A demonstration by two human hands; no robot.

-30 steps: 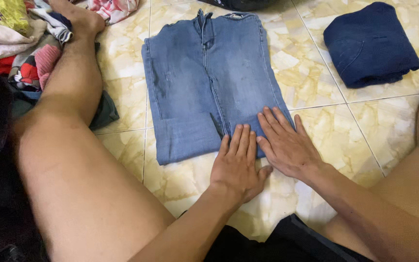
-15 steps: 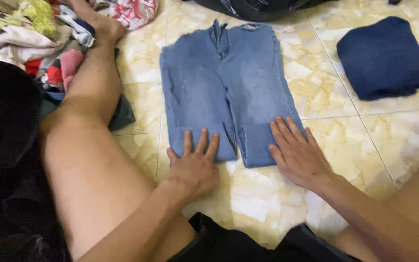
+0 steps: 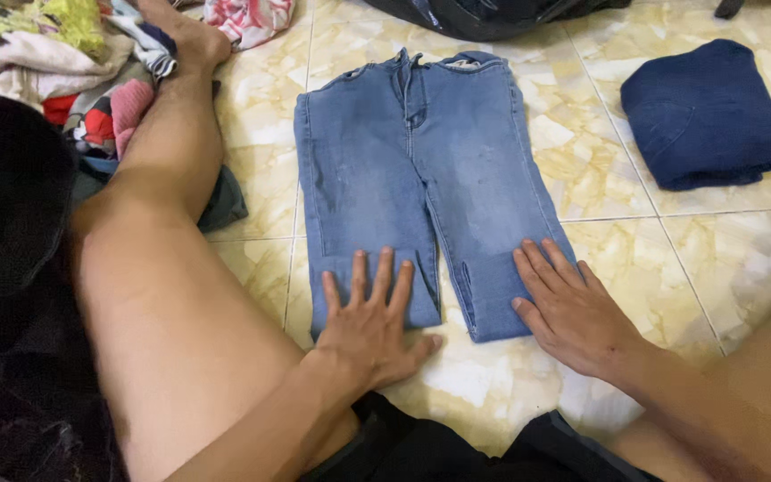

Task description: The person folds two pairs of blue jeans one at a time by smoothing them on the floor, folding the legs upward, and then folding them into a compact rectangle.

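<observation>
A pair of light blue jeans (image 3: pixel 421 170) lies flat on the tiled floor (image 3: pixel 609 241), waistband away from me, legs folded up short. My left hand (image 3: pixel 369 321) rests flat with fingers spread on the near end of the left leg. My right hand (image 3: pixel 568 308) lies flat on the near end of the right leg, fingers apart. Neither hand grips the cloth.
A folded dark blue garment (image 3: pixel 707 116) lies at the far right. A heap of mixed clothes (image 3: pixel 55 54) sits at the far left beside my bare left leg (image 3: pixel 171 268). A dark bag (image 3: pixel 493 13) lies beyond the jeans.
My hands have moved apart: the left slid left onto the left leg of the jeans, the right stayed on the right leg. The view has shifted slightly.
</observation>
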